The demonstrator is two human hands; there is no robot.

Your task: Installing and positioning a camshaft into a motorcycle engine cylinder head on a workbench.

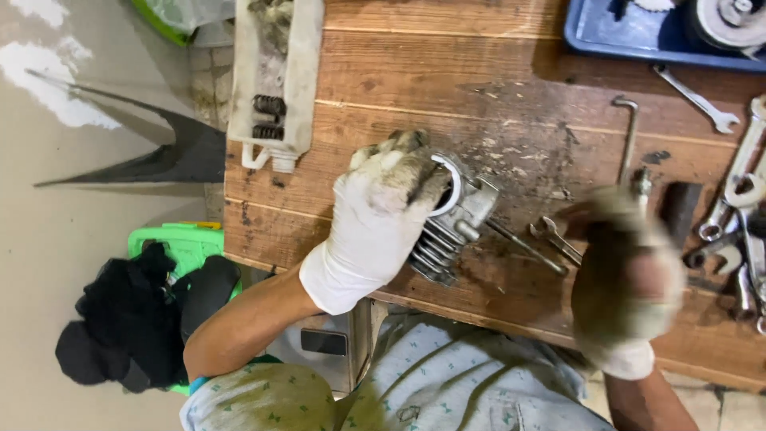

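The wooden tabletop (511,88) fills most of the view, grimy and stained where the work goes on. At its far right corner sits one blue tray (606,36) holding round metal parts, kept out of the way of the hands. At the far left edge lies one long white plastic casing (299,72), dirty inside.

The left hand (381,215), in a soiled white glove, closes its grip over the top of one finned metal cylinder (451,227), pinning it near the front edge of the tabletop so it cannot roll. The right hand (626,279), also gloved and blurred, hovers just beside it; whether its grip holds anything I cannot tell, though it looks curled.

Between the hands lie one thin rod (523,246) and one small spanner (556,238), within easy reach. One bent hex key (628,136) lies beyond. To the right, a cluster of spanners (738,207), perhaps five, is heaped together, with one more spanner (696,98) apart.
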